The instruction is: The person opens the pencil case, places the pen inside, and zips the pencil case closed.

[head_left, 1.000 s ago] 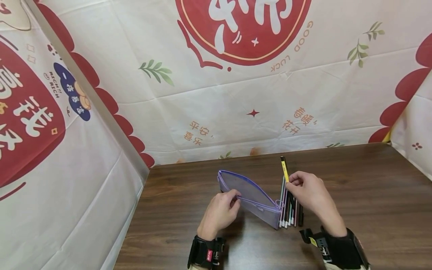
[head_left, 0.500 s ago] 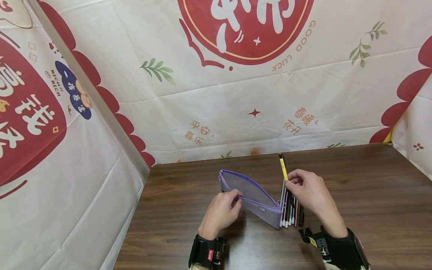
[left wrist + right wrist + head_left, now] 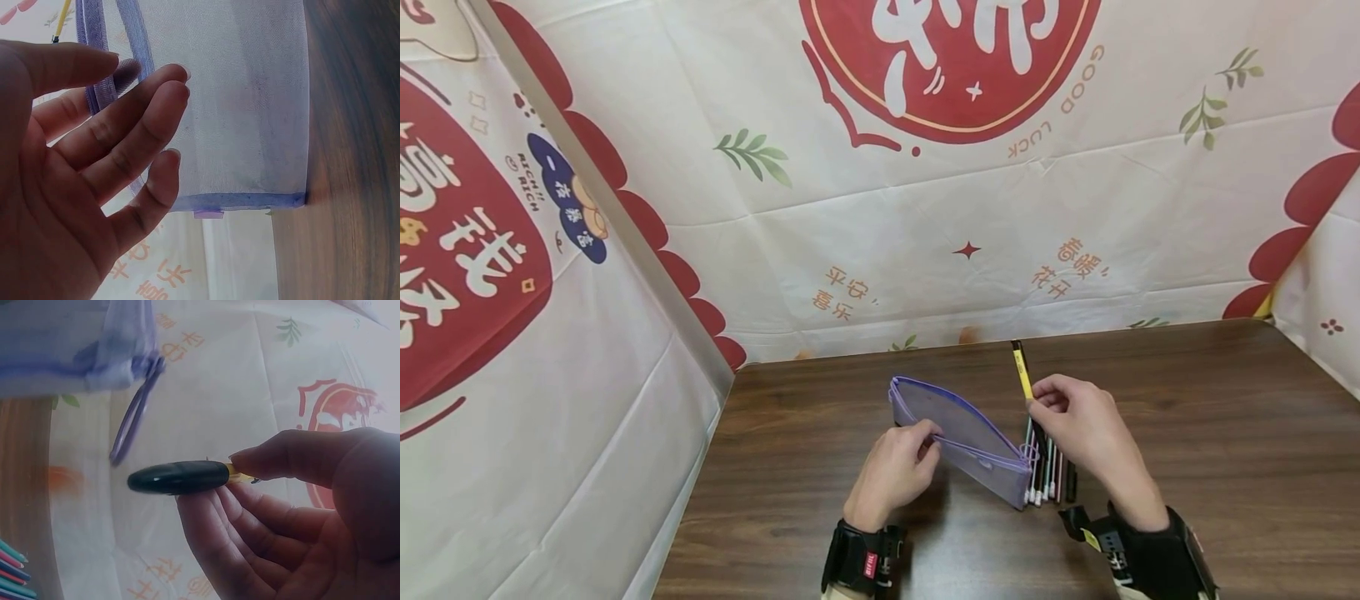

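The purple mesh pouch (image 3: 988,477) stands at a slant on the brown wooden tabletop (image 3: 760,500) in the head view, its mouth gaping upward. The left hand (image 3: 891,471) pinches its near rim between thumb and fingers. To the pouch's right, the right hand (image 3: 1084,425) grips a yellow-and-black pen (image 3: 1022,372), black cap end up, above a row of slim pencils (image 3: 1049,479) with pale ends; whether the pouch's corner touches that row I cannot tell. A white printed cloth (image 3: 880,217) rises behind the tabletop. In the left wrist view, the rim and its purple trim pass between the thumb and a fingertip seen dimly through the mesh, while the other fingers curve over the outer face. In the right wrist view, thumb and fingers pinch the pen, its dark rounded end pointing left, just below a purple loop (image 3: 134,415) hanging from the pouch's corner. Coloured pencil tips show at lower left.
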The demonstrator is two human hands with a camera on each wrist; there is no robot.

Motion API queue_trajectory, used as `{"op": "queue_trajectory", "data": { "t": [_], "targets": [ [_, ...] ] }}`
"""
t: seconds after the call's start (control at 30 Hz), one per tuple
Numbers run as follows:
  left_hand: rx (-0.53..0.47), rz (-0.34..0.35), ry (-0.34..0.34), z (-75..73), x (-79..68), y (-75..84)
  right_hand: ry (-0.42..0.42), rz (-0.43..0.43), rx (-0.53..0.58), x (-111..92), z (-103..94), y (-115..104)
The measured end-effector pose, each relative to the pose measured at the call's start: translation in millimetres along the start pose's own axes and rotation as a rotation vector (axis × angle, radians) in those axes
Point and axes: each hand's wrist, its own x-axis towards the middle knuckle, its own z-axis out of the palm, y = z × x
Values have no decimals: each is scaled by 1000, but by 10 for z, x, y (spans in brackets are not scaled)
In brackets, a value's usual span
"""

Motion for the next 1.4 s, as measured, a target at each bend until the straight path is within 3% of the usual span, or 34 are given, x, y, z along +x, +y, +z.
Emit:
{"op": "queue_trajectory", "data": {
  "t": [0.4,0.7,1.03,1.4],
  "targets": [
    [23,31,2,39,25,31,95,-41,16,-41,29,-86],
    [20,32,-13,42,33,51,118,-44,33,-59,30,-97],
    [19,38,-6,59,11,47,192,-115,57,-84,109,-123],
    [17,50,4,88,15,57,157,-124,66,-79,161,-166]
  ]
}}
